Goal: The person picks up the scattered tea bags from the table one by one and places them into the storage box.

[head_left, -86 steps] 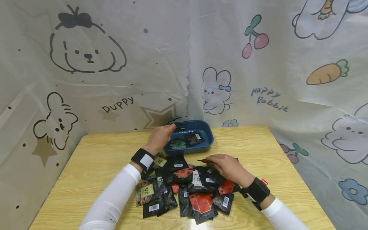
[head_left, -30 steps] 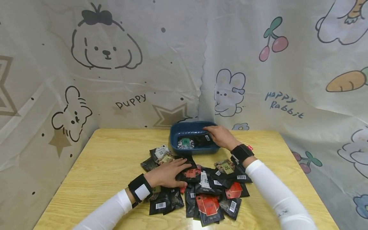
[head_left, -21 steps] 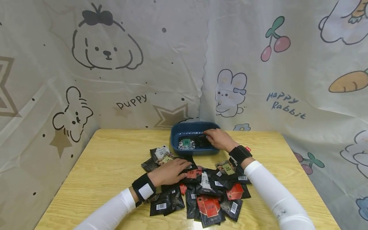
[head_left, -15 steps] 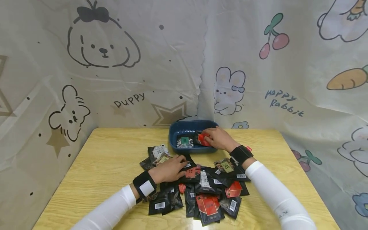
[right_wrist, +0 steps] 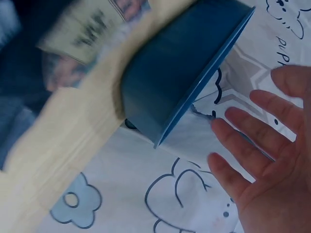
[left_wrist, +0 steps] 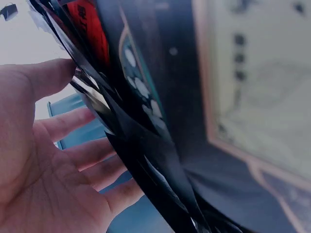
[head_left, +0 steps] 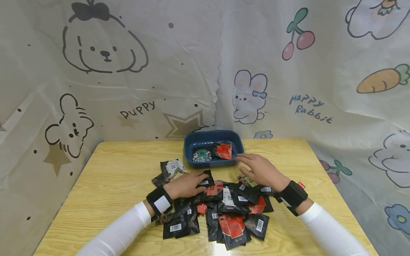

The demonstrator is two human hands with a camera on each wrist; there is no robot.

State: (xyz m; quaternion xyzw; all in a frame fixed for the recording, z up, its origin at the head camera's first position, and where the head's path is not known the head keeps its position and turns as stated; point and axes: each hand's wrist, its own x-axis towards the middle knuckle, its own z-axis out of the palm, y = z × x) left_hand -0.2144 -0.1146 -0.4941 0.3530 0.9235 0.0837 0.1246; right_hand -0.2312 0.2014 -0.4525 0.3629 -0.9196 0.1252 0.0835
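Observation:
My left hand (head_left: pixel 184 185) rests on the upper left of a pile of small black packets, its fingers over a barcoded packet (head_left: pixel 208 179). In the left wrist view, that hand's (left_wrist: pixel 53 160) thumb and relaxed fingers are at the packets' edges. A dark blue plastic tub (head_left: pixel 214 164) stands behind the pile. Inside lie a red-labelled packet (head_left: pixel 224 151) and a green-labelled packet (head_left: pixel 201 154). My right hand (head_left: pixel 262 171) is just off the tub's front right corner, holding nothing. Its fingers are spread and straight in the right wrist view.
Several packets, including a large red-fronted one (head_left: pixel 234 229), overlap along the table's front middle. A yellow-labelled packet (head_left: pixel 248 180) lies partly under the right hand. The wooden table (head_left: pixel 112 170) meets a printed cloth backdrop (head_left: pixel 192 53) behind the tub.
Inside the tub my right hand turned a packet red side up, let go and drew back towards me and to the right. My left hand came from the tub to the pile and stays there.

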